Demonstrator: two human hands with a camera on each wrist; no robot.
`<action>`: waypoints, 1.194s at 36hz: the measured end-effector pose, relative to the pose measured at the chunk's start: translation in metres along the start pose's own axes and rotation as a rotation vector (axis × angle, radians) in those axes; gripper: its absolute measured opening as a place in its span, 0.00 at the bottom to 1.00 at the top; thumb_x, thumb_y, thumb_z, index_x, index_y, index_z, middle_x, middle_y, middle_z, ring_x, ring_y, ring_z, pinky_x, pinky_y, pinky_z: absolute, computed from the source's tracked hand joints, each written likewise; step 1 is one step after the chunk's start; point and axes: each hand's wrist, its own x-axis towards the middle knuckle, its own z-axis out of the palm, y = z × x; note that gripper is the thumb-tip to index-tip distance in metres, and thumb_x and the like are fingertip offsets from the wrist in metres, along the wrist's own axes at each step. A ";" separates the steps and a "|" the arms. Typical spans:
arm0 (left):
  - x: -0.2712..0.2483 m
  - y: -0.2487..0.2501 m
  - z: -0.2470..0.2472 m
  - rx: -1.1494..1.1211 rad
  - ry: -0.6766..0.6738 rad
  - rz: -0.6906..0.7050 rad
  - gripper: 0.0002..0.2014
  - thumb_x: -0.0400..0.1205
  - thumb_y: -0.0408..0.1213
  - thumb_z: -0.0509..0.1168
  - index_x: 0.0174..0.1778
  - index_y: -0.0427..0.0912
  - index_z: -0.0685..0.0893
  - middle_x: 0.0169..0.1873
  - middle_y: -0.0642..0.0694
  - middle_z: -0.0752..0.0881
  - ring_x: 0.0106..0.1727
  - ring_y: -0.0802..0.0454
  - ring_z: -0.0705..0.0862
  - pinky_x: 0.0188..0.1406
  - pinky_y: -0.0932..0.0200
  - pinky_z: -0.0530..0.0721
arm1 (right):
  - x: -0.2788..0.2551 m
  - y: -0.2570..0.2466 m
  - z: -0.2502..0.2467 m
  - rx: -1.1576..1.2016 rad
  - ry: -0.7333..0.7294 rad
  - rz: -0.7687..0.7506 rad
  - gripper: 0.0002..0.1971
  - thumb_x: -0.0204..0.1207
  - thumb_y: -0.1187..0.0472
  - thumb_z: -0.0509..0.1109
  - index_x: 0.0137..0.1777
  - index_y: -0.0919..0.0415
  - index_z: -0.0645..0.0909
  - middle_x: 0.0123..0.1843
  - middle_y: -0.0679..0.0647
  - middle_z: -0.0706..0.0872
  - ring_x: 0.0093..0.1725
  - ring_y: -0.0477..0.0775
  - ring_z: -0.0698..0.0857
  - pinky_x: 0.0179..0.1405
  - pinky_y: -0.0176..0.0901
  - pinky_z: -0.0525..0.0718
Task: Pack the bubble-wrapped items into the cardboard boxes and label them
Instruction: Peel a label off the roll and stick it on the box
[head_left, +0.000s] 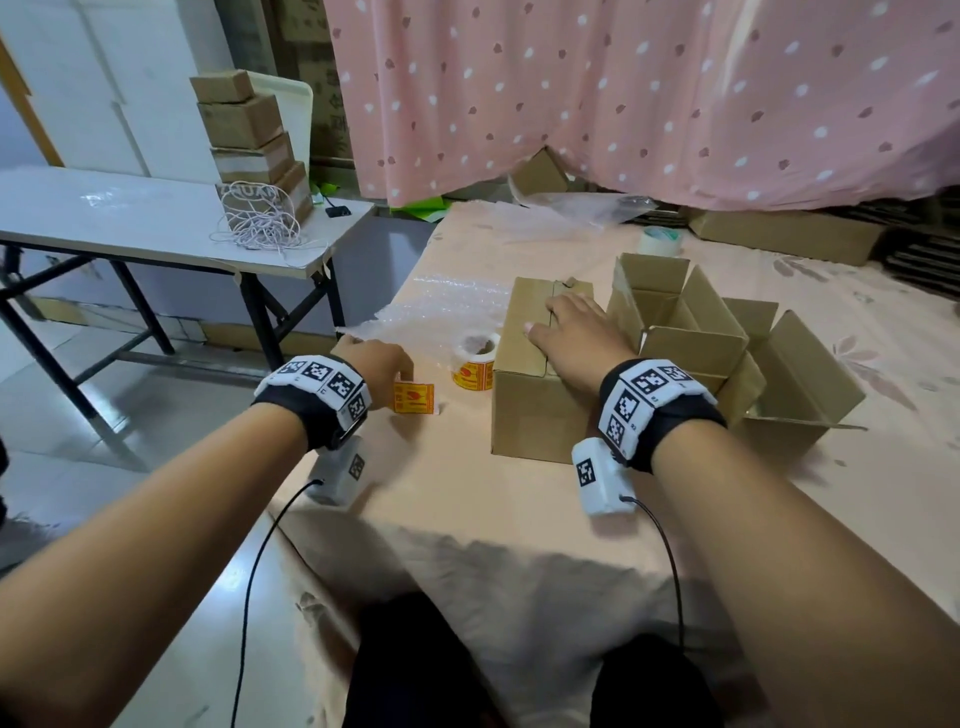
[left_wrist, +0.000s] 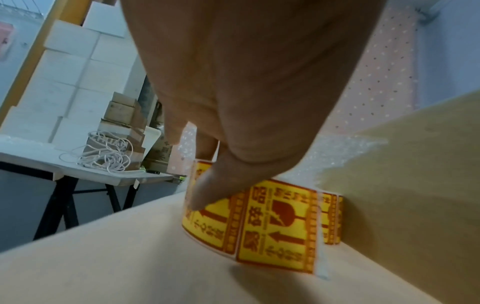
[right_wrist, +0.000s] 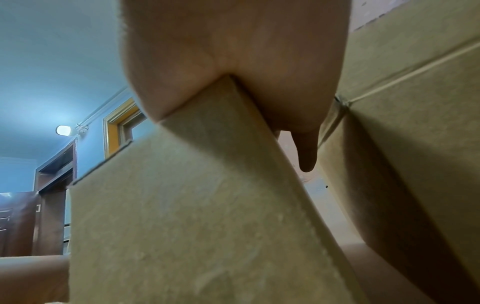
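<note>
A closed cardboard box (head_left: 535, 384) stands in the middle of the table. My right hand (head_left: 550, 317) lies flat on its top flaps along the seam, fingers spread; in the right wrist view the palm (right_wrist: 233, 51) presses on the box's edge (right_wrist: 202, 205). My left hand (head_left: 400, 379) pinches the free end of a yellow-and-red label strip (head_left: 414, 398) left of the box. The strip (left_wrist: 275, 224) runs from the label roll (head_left: 475, 361), with the thumb (left_wrist: 205, 191) on it. Whatever is inside the closed box is hidden.
Two open cardboard boxes (head_left: 691, 332) (head_left: 800, 374) stand right of the closed one. Bubble wrap sheets (head_left: 441, 306) lie behind the label roll, a tape roll (head_left: 660, 241) farther back. A side table (head_left: 130, 218) at left carries stacked boxes and cord. The near table edge (head_left: 332, 519) is by my left wrist.
</note>
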 end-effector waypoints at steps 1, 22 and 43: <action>-0.001 -0.001 -0.001 -0.012 -0.003 -0.007 0.04 0.82 0.44 0.66 0.46 0.53 0.86 0.43 0.52 0.86 0.47 0.47 0.83 0.61 0.50 0.74 | 0.000 0.000 0.000 0.001 -0.001 0.003 0.31 0.85 0.43 0.56 0.84 0.58 0.62 0.87 0.54 0.58 0.87 0.55 0.51 0.84 0.52 0.53; -0.025 0.022 -0.042 -0.910 -0.053 0.214 0.14 0.74 0.55 0.76 0.46 0.49 0.94 0.40 0.48 0.94 0.43 0.49 0.86 0.53 0.53 0.78 | -0.003 -0.003 -0.002 -0.057 -0.017 -0.007 0.31 0.86 0.43 0.53 0.84 0.59 0.60 0.87 0.53 0.58 0.87 0.55 0.50 0.84 0.54 0.53; -0.027 0.039 -0.070 -0.939 0.342 0.093 0.31 0.76 0.56 0.74 0.25 0.32 0.75 0.17 0.45 0.64 0.18 0.52 0.61 0.15 0.66 0.60 | -0.022 -0.017 -0.005 -0.168 0.258 -0.527 0.42 0.80 0.60 0.69 0.86 0.41 0.47 0.85 0.51 0.62 0.80 0.55 0.67 0.75 0.57 0.71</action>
